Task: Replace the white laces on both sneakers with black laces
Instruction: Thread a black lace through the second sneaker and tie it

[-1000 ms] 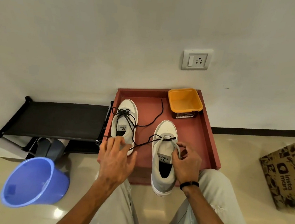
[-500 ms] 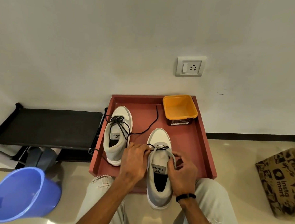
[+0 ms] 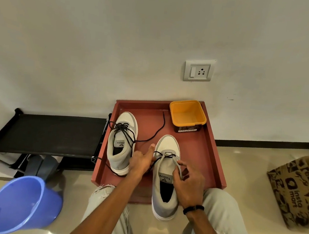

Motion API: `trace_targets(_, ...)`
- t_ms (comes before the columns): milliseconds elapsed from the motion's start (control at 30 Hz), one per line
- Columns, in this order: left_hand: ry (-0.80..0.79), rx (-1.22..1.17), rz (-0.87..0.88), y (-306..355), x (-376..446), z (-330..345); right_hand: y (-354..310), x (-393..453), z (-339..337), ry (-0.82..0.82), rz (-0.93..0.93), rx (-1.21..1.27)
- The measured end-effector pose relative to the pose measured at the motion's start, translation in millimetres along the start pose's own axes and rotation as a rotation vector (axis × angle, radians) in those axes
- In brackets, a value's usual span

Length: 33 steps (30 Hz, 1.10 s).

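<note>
left hand (image 3: 140, 162): i see it pinching the black lace (image 3: 162, 156) beside the right sneaker (image 3: 166, 173)
right hand (image 3: 189, 182): grasping that sneaker's collar
left sneaker (image 3: 122, 142): black-laced, left on tray (image 3: 210, 149)

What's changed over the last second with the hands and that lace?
The left hand came in from beside the left sneaker to the right sneaker, drawing the black lace close. The right hand kept gripping that sneaker's collar. Tray and orange tub unchanged.

The left hand (image 3: 140, 162) hides where the black lace (image 3: 162, 157) runs beside the near sneaker (image 3: 165, 175). The blue bucket (image 3: 19, 206) and cardboard box (image 3: 295, 190) are cut off by the edges.
</note>
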<state>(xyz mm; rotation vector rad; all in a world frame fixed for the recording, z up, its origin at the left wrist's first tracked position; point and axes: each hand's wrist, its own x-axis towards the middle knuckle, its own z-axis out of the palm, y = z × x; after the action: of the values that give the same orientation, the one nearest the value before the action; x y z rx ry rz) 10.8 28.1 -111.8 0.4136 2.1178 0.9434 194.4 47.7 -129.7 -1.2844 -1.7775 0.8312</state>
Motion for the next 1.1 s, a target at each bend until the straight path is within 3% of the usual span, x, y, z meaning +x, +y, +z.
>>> trace_targets(233,-0.093,-0.267,-0.207,25.2,13.0,6.3,0.6,2.2,-1.5,0.01,-0.064,-0.04)
trace_targets(400,-0.161,-0.657,-0.089,59.9,-4.6,-10.9,-3.9,3.5,-2.3,-0.028,0.0,-0.05)
trace_targets(533,-0.153,-0.819,0.037,105.4,-22.4,-38.2,-10.2,4.7,-6.0,-0.071,0.021,-0.084)
trace_targets(600,-0.118,-0.748,0.171,130.0,-34.8,-52.2,-15.8,10.1,-9.6,-0.136,0.036,-0.126)
trace_targets(767,-0.11,-0.269,0.635,145.6,-73.2,-71.4,-37.9,30.7,-22.4,-0.287,0.131,-0.126)
trace_targets(900,-0.198,-0.121,0.721,130.9,-99.1,-72.9,-48.1,26.1,-28.8,-0.256,0.156,-0.158)
trace_targets(1000,-0.295,0.084,0.814,110.1,-117.2,-74.7,-69.4,12.5,-45.5,-0.11,0.272,0.215)
trace_targets(1100,-0.413,0.52,0.877,79.1,-135.8,-68.6,-93.5,5.5,-58.2,-0.283,0.567,0.756)
